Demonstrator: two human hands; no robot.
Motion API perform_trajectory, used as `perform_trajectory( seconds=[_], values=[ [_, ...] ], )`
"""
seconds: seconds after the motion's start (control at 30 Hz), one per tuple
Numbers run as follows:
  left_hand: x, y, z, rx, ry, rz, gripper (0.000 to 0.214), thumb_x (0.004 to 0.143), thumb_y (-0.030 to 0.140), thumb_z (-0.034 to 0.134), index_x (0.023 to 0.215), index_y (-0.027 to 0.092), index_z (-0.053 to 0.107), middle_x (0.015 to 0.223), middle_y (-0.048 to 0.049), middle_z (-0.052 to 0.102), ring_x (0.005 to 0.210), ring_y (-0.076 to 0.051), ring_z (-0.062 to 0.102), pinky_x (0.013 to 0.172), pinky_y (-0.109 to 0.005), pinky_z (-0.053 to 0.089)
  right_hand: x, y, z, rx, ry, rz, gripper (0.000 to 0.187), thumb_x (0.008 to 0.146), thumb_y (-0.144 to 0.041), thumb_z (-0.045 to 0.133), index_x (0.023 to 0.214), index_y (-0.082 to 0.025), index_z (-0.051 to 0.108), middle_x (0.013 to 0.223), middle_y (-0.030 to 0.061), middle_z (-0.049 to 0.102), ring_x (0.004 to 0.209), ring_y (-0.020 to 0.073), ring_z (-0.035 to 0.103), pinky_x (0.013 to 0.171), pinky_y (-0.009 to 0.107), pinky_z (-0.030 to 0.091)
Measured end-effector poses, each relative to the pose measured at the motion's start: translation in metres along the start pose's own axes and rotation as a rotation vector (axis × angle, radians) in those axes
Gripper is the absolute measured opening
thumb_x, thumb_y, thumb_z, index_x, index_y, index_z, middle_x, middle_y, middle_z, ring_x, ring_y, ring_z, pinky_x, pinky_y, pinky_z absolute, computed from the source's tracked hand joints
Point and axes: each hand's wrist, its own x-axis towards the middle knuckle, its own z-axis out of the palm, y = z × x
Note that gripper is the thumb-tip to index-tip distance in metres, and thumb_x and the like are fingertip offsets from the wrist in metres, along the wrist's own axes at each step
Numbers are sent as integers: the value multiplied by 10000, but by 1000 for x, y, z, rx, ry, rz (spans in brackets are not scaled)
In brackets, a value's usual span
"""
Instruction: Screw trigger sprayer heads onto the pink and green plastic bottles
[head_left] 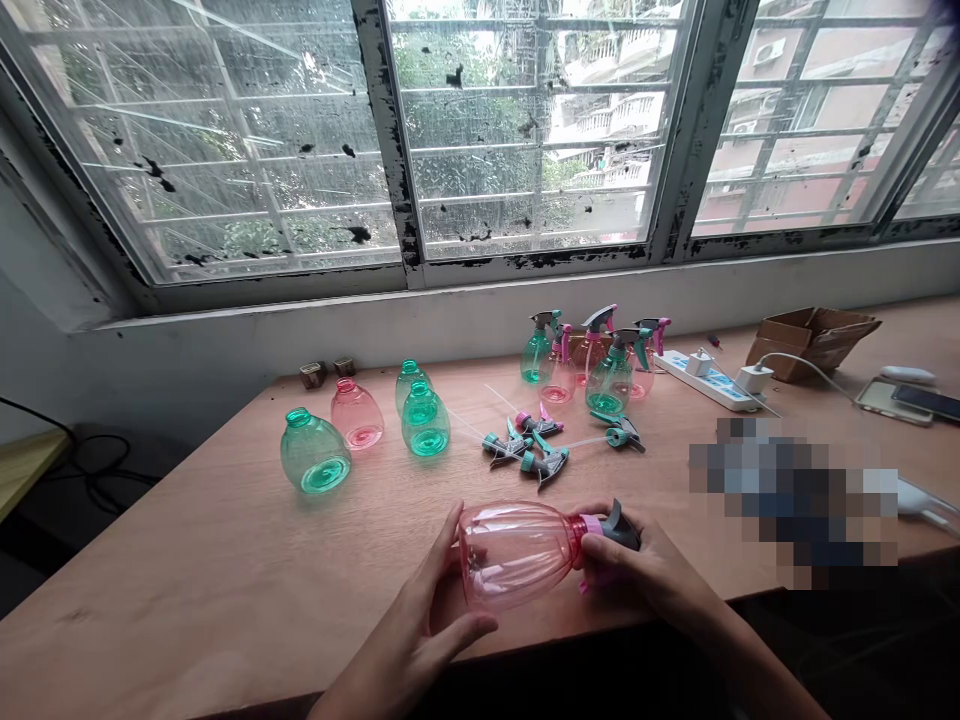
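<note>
A clear pink spray bottle (517, 556) lies sideways in front of me above the table's front edge, its base to the left. My right hand (626, 562) is closed around its grey and pink spray head (616, 528) at the neck. My left hand (424, 610) cups the base, fingers behind it and the thumb stretched out below. Beyond my hands lie several loose spray heads with thin tubes, among them a teal and grey one (545, 462), a pink and grey one (538, 424) and another teal one (622, 433).
On the left stand green bottles without heads (315, 452) and a pink one (358, 415). Several bottles with heads (609, 383) stand at the back. To the right are a power strip (705, 380), a cardboard box (806, 340), phones (896, 400) and a blurred patch.
</note>
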Motion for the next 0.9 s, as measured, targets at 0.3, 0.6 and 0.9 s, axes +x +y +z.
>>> perform_trajectory(
  seconds=[0.3,0.6,0.9],
  values=[
    [-1,1,0,-30,-19,-3,946,917,427,698,1620,347,69,1701,-39,201,1558,-318,177,1267,-532,113,0,0,0,3,-10,11,429,777,-468,844,1025,-149,698,720,22,751,599,187,716,643,310,578],
    [0,3,1,-45,2,17,884,928,422,686,1609,386,124,1688,-13,253,1532,-315,272,1260,-509,203,-1,-1,0,-12,-8,12,430,786,-475,833,1024,-149,689,706,21,749,602,191,716,652,322,583],
    [0,4,0,-12,-28,-12,937,928,460,671,1623,324,58,1700,-36,202,1563,-311,153,1268,-507,115,0,-1,0,-11,-26,-1,432,790,-470,829,1024,-137,686,738,36,758,622,193,713,664,334,583]
  ],
)
